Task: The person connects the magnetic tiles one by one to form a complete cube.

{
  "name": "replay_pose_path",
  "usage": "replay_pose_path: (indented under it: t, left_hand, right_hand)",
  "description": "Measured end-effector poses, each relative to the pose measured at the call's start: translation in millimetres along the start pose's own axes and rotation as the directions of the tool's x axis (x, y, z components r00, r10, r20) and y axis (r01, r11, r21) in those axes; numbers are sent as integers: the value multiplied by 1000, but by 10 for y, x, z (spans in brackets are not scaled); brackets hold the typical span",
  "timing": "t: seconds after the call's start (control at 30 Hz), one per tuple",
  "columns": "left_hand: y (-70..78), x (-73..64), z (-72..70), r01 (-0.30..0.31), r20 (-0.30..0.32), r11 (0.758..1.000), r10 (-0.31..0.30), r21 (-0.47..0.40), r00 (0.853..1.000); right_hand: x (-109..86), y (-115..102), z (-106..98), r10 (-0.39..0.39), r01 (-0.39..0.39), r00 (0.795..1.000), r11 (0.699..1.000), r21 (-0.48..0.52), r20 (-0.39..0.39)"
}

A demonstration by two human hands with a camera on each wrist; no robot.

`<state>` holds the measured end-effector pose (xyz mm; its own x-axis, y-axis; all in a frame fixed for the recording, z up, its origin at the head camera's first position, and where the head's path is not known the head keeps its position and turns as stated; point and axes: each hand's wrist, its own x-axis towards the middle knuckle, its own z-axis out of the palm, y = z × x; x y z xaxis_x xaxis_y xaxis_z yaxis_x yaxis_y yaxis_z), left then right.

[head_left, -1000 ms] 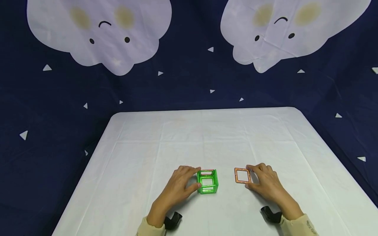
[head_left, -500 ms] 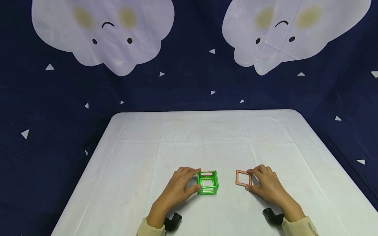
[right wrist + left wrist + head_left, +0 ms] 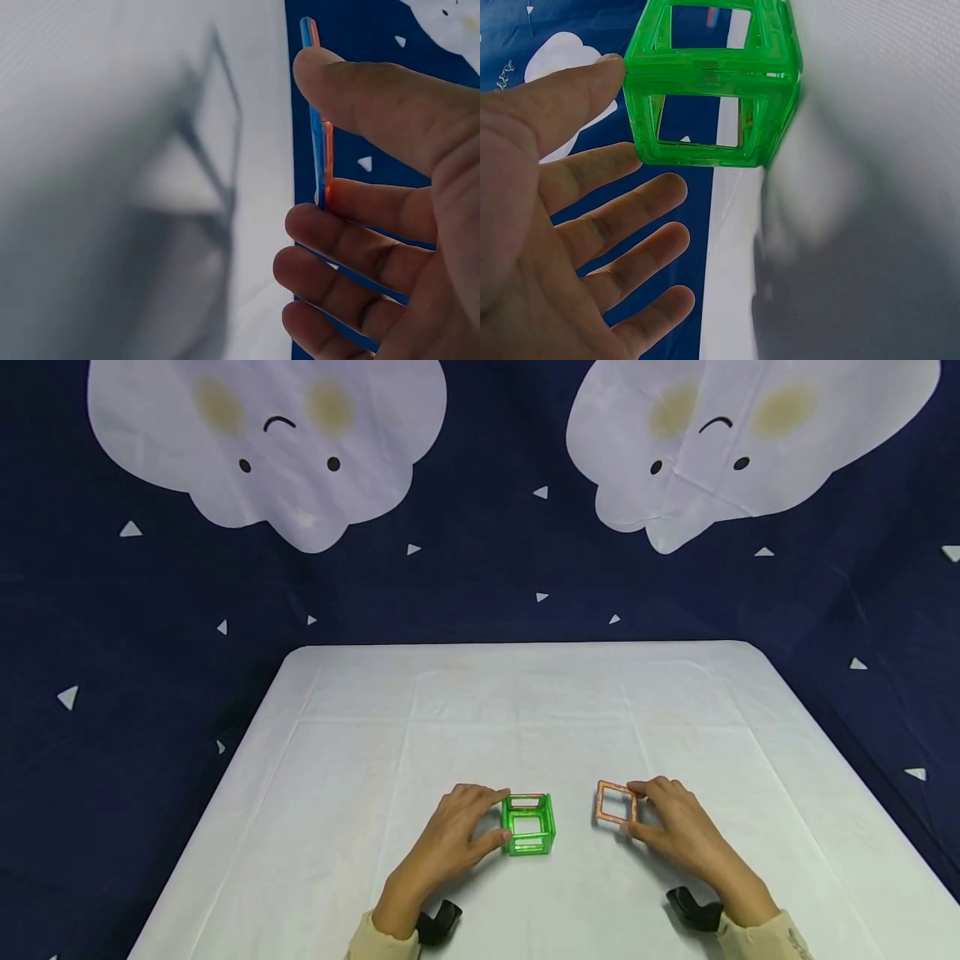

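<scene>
A cube of green magnetic tiles (image 3: 528, 837) stands on the table, with a reddish edge along its far side. My left hand (image 3: 453, 831) pinches its left side between thumb and index finger; in the left wrist view the other fingers (image 3: 622, 217) spread out below the green frames (image 3: 705, 75). To the right of the cube, my right hand (image 3: 678, 822) grips an orange square magnetic tile (image 3: 600, 802) by its right side. Seen edge-on in the right wrist view, that tile (image 3: 318, 157) shows blue along one face and orange along the other. Its shadow falls apart from it.
White cloth covers the table (image 3: 480, 718), with its far edge against a dark blue curtain (image 3: 480, 585) printed with clouds and small triangles. A black wrist mount (image 3: 440, 923) sits at my left wrist, another black mount (image 3: 693, 910) at my right.
The orange tile has tilted in my right hand and risen a little off the table, its shadow now separate. My left hand and the green cube have kept their place.
</scene>
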<state>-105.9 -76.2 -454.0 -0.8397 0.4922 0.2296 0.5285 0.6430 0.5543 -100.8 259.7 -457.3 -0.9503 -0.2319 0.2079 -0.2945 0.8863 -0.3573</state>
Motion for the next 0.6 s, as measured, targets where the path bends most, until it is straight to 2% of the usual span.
replay_pose_path:
  t: [0.27, 0.6]
  left_hand:
    - [-10, 1, -3, 5, 2, 1000, -5, -16, 1000]
    - [-15, -11, 3, 7, -1, 1000, -7, -3, 1000]
  right_hand:
    - [65, -160, -56, -78, 80, 994, 997, 21, -75]
    - [170, -410, -71, -118, 122, 991, 991, 61, -65]
